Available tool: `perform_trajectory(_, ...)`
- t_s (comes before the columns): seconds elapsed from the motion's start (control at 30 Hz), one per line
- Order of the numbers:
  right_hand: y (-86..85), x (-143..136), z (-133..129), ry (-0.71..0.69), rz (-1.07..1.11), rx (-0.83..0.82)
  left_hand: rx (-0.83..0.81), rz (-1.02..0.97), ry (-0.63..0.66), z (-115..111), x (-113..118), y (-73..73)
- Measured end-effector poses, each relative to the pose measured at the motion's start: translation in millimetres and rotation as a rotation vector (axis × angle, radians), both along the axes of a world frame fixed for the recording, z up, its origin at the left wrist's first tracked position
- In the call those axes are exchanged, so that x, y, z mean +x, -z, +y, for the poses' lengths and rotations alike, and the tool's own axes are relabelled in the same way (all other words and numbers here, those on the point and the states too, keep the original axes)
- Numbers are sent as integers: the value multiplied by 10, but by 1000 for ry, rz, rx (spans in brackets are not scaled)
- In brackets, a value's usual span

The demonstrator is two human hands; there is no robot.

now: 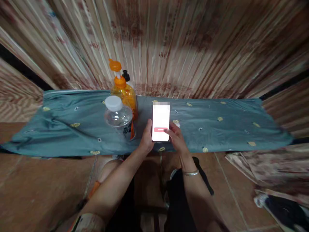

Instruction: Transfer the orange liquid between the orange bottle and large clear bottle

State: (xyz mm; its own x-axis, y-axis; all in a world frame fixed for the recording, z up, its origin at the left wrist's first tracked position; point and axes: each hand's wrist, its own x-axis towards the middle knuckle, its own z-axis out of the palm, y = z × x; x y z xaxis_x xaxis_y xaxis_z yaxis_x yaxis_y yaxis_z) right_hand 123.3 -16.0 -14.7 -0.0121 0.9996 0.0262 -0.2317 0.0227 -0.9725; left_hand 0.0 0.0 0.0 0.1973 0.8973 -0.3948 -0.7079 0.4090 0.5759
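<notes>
A smartphone [161, 119] with a bright white screen and a red bar near its bottom is held upright over the cloth-covered bench. My left hand [146, 138] grips its left side, thumb along the edge and the other fingers hidden behind. On the right side, my right hand [177, 137] is closed around the lower corner, its thumb tip lying over the red bar; its remaining fingers are partly hidden. Left of the phone stand a clear plastic bottle [118, 117] with a white cap and, just behind it, an orange pump bottle [127, 95].
A green patterned cloth [217, 125] covers the long narrow bench. Behind hangs a pleated curtain [164, 48]. A black pump top [126, 75] shows behind the orange bottle. Dark fabric [287, 209] lies at lower right on the tiled floor [224, 190].
</notes>
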Motion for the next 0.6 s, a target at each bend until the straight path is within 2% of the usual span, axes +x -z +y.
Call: perform_trajectory(0.6, 27, 10, 15, 13, 2, -4, 23, -21, 4, 18, -9, 30)
